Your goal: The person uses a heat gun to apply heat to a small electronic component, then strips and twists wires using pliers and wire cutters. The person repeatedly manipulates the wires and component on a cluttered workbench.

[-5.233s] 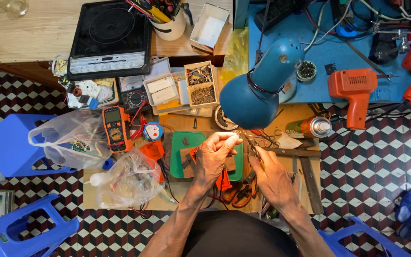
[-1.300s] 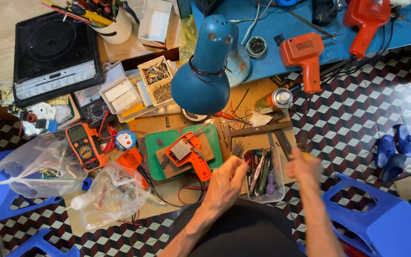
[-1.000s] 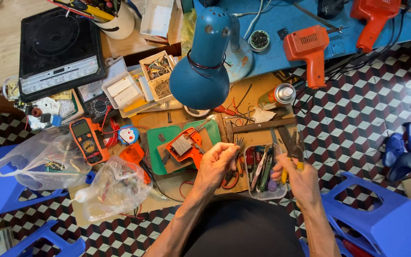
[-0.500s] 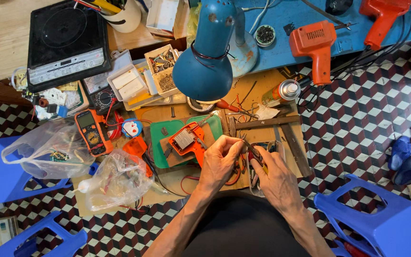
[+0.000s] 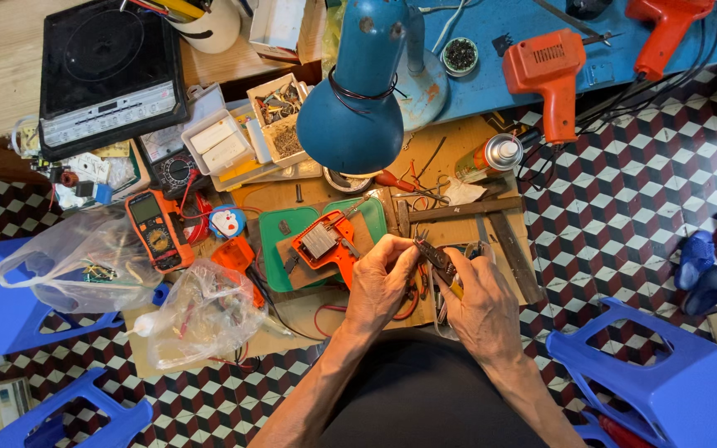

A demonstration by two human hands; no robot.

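Pliers (image 5: 440, 264): a small dark pair with a yellow-tipped handle, held over the front edge of the low work board, between the two hands. The right hand (image 5: 483, 307) is closed round the handles; the left hand (image 5: 382, 282) pinches at the nose end, fingertips together on something too small to make out. Whether a wire or a part sits in the nose cannot be told.

Orange device (image 5: 325, 245): opened, grey inner block showing, lying on a green mat (image 5: 280, 241) just left of the left hand, untouched. By this the piece is judged dismantled and not yet reassembled, the work being at a fine mid stage.

Tool tray (image 5: 441, 290): mostly hidden beneath the hands, red wires (image 5: 408, 311) looping out beside it.

Blue desk lamp (image 5: 354, 112): shade hanging over the upper part of the board.

Orange multimeter (image 5: 158, 228): left of the mat, near two clear plastic bags (image 5: 192, 311) of parts.

Spray can (image 5: 491, 156): on its side at the upper right of the board.

Orange soldering gun (image 5: 549, 75): on the blue bench beyond.

Induction hob (image 5: 109, 75): upper left, on the wooden top.

Blue plastic stools (image 5: 665, 373): on the chequered floor, either side.
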